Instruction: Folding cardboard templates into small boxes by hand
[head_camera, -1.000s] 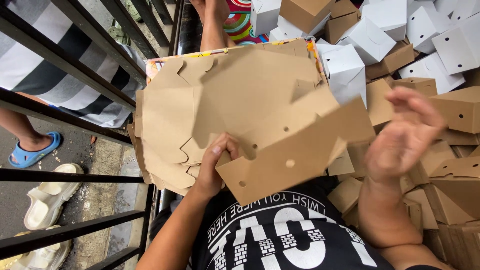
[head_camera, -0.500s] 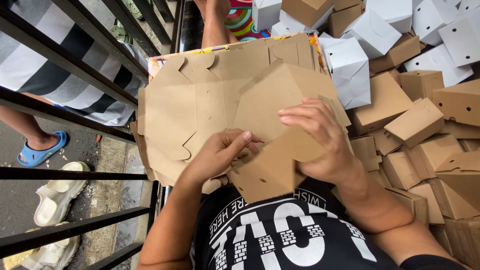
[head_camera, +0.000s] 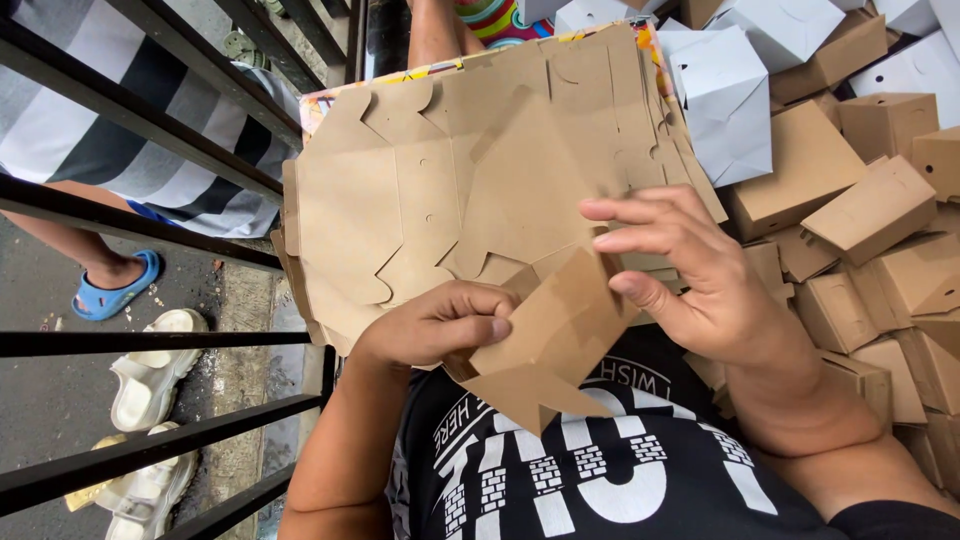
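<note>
Left hand (head_camera: 440, 325) pinches a half-folded brown box blank (head_camera: 545, 345) over the lap, steadying it; right hand (head_camera: 690, 270), fingers spread, touches its flap. Flat blanks stack (head_camera: 400, 200) w/in reach, folded boxes (head_camera: 860, 220) piled rt.

Matt brown cardboard, half-folded box blank (head_camera: 545, 345), centre frame; same dull card in stacked flat blanks (head_camera: 400, 200) above; smooth white card boxes (head_camera: 725, 95) upper right; dark painted metal railing (head_camera: 130, 110) left.

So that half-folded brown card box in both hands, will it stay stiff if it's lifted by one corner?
Probably not. The half-folded box looks like thin card with loose flaps, so it would likely flex. It seems light: the left hand pinches it with fingertips while the right hand barely touches it. Creases may bend at the scored folds.
</note>
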